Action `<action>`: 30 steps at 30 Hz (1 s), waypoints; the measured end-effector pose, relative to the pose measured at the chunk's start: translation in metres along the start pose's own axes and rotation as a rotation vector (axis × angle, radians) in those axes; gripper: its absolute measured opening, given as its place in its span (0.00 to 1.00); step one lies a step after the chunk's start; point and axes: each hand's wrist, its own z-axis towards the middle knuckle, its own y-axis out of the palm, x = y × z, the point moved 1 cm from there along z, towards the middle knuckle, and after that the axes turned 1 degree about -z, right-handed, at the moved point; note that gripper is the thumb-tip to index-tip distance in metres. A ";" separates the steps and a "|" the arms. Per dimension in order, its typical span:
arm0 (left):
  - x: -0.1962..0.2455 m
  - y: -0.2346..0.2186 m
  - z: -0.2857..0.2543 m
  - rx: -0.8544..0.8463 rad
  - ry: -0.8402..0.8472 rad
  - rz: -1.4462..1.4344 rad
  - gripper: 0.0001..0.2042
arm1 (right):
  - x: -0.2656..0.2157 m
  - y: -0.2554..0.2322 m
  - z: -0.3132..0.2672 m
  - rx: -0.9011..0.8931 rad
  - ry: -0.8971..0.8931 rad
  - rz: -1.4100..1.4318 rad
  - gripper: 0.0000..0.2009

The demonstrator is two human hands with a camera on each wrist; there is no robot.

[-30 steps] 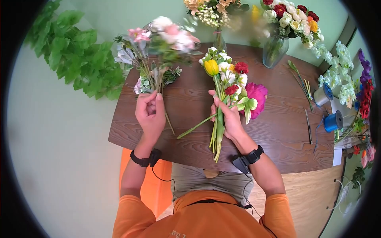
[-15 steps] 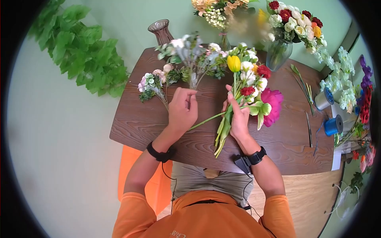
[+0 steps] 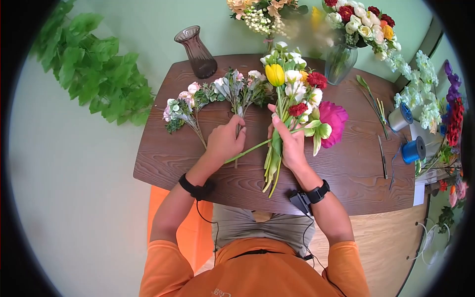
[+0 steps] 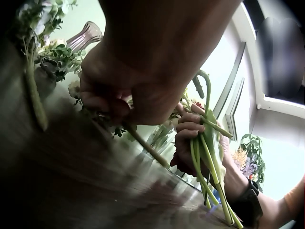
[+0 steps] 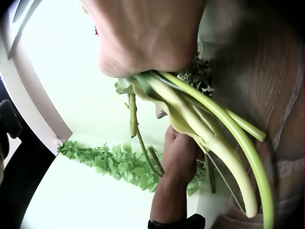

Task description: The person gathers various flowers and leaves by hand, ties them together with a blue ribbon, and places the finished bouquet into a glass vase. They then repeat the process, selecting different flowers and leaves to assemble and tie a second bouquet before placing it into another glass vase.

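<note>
My right hand [image 3: 290, 143] grips a bouquet by its green stems [image 5: 224, 143]; above the hand are a yellow tulip [image 3: 275, 74], red and white blooms and a large magenta flower [image 3: 332, 123]. To its left, my left hand [image 3: 226, 141] has curled fingers round the stem of a pale pink and grey-leaved spray [image 3: 238, 89], whose heads lie near the table top. The stem end [image 4: 147, 147] sticks out below that hand in the left wrist view. Another pink and white spray [image 3: 185, 106] lies further left on the table.
A purple-tinted glass vase [image 3: 199, 57] stands at the table's back left. Filled vases, one of clear glass [image 3: 340, 64], stand at the back. On the right lie cut stems [image 3: 373, 101], a dark thin tool [image 3: 383, 157], a white spool [image 3: 401, 118] and a blue spool [image 3: 413, 150].
My left hand has moved right and lowered its spray from the back left towards the table top, uncovering the purple-tinted vase. My right hand still grips the bouquet.
</note>
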 end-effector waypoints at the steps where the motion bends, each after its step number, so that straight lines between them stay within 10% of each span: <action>1: 0.004 -0.005 -0.001 -0.002 0.010 0.025 0.08 | 0.001 -0.001 0.001 -0.036 0.008 -0.009 0.21; 6: 0.002 -0.029 0.009 0.051 0.009 -0.131 0.12 | -0.002 -0.008 0.006 -0.114 0.081 -0.012 0.23; 8: -0.001 -0.031 0.013 -0.177 -0.247 -0.708 0.15 | 0.000 -0.011 0.009 -0.129 0.083 -0.026 0.22; 12: 0.031 -0.021 0.008 -0.588 -0.204 -0.904 0.18 | 0.002 -0.015 0.012 -0.185 -0.027 -0.114 0.20; 24: 0.091 0.041 0.008 -0.261 0.009 -1.258 0.10 | -0.023 -0.034 0.017 -0.160 -0.021 -0.208 0.20; 30: 0.088 0.068 0.016 -0.319 0.057 -1.244 0.09 | -0.033 -0.039 0.011 -0.139 0.137 0.174 0.26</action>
